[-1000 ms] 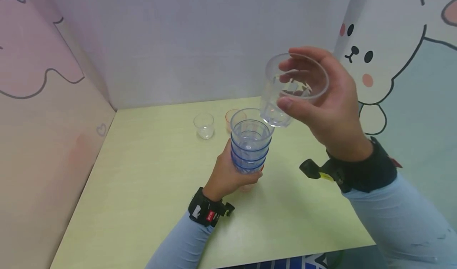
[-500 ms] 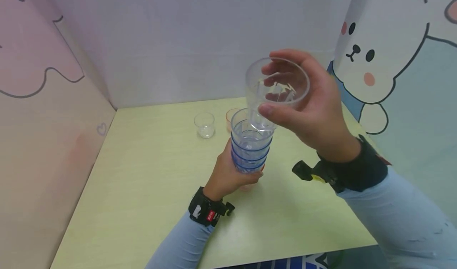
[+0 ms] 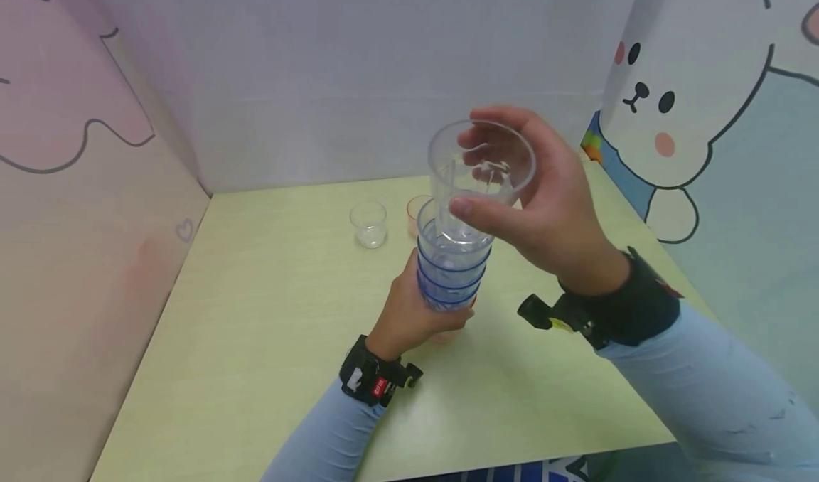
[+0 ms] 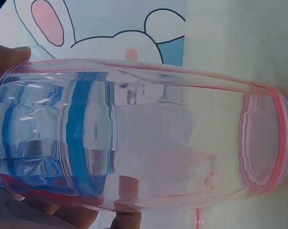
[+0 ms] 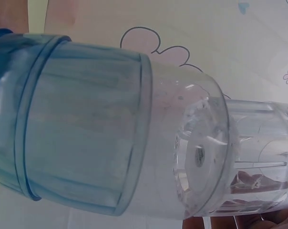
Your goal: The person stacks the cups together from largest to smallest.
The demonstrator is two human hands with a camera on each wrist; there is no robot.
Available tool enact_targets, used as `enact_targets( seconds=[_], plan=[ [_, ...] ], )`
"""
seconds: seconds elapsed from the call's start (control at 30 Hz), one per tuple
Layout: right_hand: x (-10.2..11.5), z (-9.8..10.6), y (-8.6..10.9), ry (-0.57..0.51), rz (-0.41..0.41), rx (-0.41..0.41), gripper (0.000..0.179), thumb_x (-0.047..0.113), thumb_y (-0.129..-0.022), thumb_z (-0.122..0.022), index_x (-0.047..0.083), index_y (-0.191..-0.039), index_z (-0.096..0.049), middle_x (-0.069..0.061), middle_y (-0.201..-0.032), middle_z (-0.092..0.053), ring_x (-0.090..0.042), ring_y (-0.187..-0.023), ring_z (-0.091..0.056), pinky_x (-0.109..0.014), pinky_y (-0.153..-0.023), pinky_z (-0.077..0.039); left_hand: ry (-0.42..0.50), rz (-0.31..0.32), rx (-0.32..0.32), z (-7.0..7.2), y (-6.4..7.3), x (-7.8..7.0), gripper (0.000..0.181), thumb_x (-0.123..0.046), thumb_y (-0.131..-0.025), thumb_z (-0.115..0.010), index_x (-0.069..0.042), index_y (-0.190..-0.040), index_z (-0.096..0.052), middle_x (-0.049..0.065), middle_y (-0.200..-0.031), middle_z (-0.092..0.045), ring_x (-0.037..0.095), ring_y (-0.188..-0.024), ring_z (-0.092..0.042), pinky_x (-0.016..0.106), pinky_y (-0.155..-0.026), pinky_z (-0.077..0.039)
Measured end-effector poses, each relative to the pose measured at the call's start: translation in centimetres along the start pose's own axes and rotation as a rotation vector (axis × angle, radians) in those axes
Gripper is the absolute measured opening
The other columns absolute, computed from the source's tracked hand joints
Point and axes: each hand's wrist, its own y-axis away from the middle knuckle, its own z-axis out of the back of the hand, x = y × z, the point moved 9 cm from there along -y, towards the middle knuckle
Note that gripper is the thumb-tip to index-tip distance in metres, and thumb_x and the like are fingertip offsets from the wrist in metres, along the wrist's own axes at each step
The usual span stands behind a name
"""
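Observation:
My left hand (image 3: pixel 416 301) grips a stack of nested plastic cups upright over the table. At the bottom is a pink-tinted clear cup (image 4: pixel 261 138), and blue cups (image 3: pixel 451 277) sit inside it. A colourless clear cup (image 5: pixel 165 105) is nested in the top blue one. My right hand (image 3: pixel 544 201) holds another clear cup (image 5: pixel 258 143) by its side, thumb in front and fingers behind. Tilted a little, this cup has its base inside the mouth of the stack's top clear cup. Whether the two touch, I cannot tell.
A small clear cup (image 3: pixel 369 226) stands on the pale yellow table (image 3: pixel 256 311) behind the stack. Beside it is an orange-rimmed cup (image 3: pixel 417 212), partly hidden by the stack. Patterned panels (image 3: pixel 736 205) flank the table, with a white backdrop (image 3: pixel 333 77) at the rear.
My right hand has moved left and down with its clear cup, from above the stack's right side until the base entered the top cup. My left hand stays nearly still.

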Motion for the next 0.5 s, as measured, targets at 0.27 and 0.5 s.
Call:
enact_targets(
  seconds=[0.27, 0.5],
  plan=[
    [-0.7, -0.6, 0.3, 0.047, 0.003, 0.030, 0.068, 0.009, -0.081, -0.081, 0.007, -0.143, -0.054, -0.009, -0.131, -0.065, -0.027, -0.125, -0.059, -0.040, -0.108, -0.048, -0.008, 0.002, 0.000, -0.1, 0.0, -0.1, 0.092, -0.018, -0.071, -0.095, -0.036, -0.142, -0.040, -0.011, -0.128, -0.066, 0.013, -0.114, -0.067, 0.041, -0.100, -0.056],
    [-1.8, -1.0, 0.9, 0.077, -0.041, 0.045, 0.066, 0.016, -0.084, -0.082, 0.009, -0.143, -0.053, -0.008, -0.133, -0.065, -0.020, -0.128, -0.058, -0.046, -0.112, -0.045, -0.022, -0.007, -0.002, -0.1, 0.0, -0.1, 0.090, -0.020, -0.071, -0.095, -0.034, -0.141, -0.040, -0.010, -0.128, -0.066, 0.015, -0.114, -0.067, 0.041, -0.100, -0.056]
  ],
)
